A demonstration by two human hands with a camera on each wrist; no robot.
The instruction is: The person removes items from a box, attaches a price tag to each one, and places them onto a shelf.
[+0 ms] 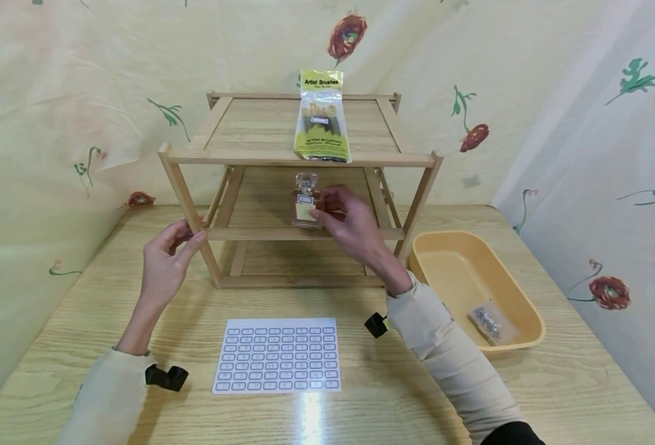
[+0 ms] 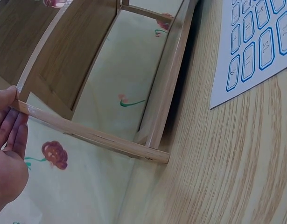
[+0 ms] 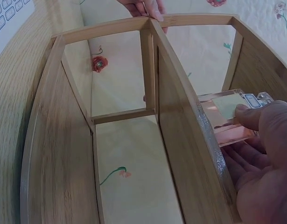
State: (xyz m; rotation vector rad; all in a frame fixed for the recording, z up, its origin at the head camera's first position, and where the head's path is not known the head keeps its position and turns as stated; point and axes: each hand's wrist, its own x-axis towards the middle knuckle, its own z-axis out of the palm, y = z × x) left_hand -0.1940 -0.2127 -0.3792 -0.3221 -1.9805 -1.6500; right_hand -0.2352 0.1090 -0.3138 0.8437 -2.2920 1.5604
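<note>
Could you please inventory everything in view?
table: 1, pale wood, beneath shelf
shelf: 1, light wood, centre
brush packet: 1, lime, top tier
perfume bottle: 1, pinkish, at middle tier
label sheet: 1, white, before shelf
tub: 1, yellow, right of shelf
bag: 1, clear, in tub
floral walls: several, pale, around table
wrist devices: 2, black, on wrists
sleeves: 2, cream, both forearms
left grip: 1, bare, on shelf's left post
right grip: 1, bare, holding bottle

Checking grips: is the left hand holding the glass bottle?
No, the right hand holds the bottle; the left hand grips the rack.
</note>
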